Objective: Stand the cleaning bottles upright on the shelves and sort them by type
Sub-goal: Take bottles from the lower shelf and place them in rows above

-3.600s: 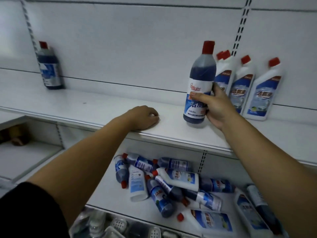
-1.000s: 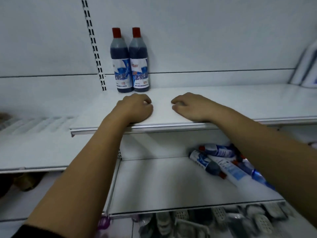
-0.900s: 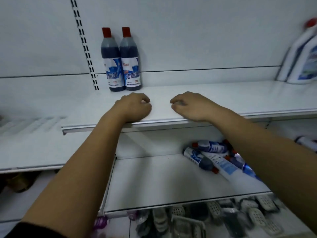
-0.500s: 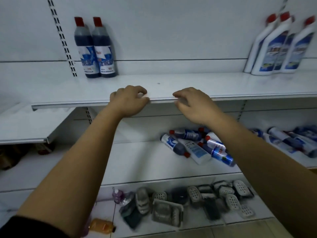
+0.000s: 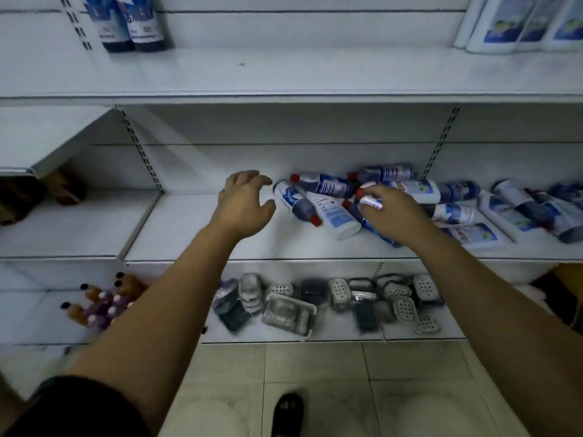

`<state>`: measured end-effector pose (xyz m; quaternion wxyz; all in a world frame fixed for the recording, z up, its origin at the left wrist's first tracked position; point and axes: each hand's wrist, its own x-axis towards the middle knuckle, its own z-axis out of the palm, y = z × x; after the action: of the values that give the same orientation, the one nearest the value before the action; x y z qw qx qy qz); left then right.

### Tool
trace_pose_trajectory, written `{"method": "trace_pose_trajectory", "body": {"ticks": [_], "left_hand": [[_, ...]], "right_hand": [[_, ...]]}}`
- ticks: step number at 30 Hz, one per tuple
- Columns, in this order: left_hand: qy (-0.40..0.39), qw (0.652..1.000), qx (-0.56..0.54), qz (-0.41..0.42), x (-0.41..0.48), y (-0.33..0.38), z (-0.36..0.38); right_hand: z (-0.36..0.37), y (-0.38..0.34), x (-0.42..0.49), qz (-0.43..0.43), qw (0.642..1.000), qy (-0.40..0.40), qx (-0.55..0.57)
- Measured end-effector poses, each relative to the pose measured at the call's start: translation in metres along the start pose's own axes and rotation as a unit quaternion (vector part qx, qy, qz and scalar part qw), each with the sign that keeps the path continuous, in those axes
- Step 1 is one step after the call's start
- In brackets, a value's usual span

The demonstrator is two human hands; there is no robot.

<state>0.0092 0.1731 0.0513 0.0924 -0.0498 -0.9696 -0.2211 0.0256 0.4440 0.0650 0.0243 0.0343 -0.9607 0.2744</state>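
Several dark blue and white cleaning bottles with red caps lie in a heap (image 5: 448, 203) on the middle shelf (image 5: 205, 241). My left hand (image 5: 244, 205) hovers open, fingers spread, just left of a lying dark blue bottle (image 5: 296, 203). My right hand (image 5: 394, 216) is on the heap, its fingers curled round the neck of a white bottle (image 5: 370, 200) below its red cap. On the upper shelf (image 5: 315, 77) two dark blue bottles (image 5: 132, 23) stand upright at the left. White bottles (image 5: 520, 23) stand at the right.
The lowest shelf holds several soap dishes (image 5: 331, 298) and, at the left, small brown and purple bottles (image 5: 101, 301). A lower side shelf (image 5: 63, 228) adjoins on the left. Tiled floor and my foot in a black sandal (image 5: 288, 411) are below.
Both hands left the upper shelf's edge and dropped to the middle shelf. My view tilted down. My right hand took hold of a white bottle's neck; my left hand opened.
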Motion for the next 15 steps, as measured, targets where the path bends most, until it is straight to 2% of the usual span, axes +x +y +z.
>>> {"method": "trace_pose_trajectory", "body": {"ticks": [3, 6, 15], "left_hand": [[-0.072, 0.997, 0.034, -0.006, 0.020, -0.011, 0.037], [-0.131, 0.988, 0.083, 0.024, 0.055, -0.021, 0.075], [-0.213, 0.963, 0.141, 0.084, 0.152, -0.037, 0.192]], "right_hand": [[0.024, 0.027, 0.015, 0.040, 0.999, -0.030, -0.001], [0.049, 0.052, 0.039, 0.064, 0.996, -0.053, -0.015], [0.147, 0.099, 0.139, 0.064, 0.992, -0.089, -0.054]]}}
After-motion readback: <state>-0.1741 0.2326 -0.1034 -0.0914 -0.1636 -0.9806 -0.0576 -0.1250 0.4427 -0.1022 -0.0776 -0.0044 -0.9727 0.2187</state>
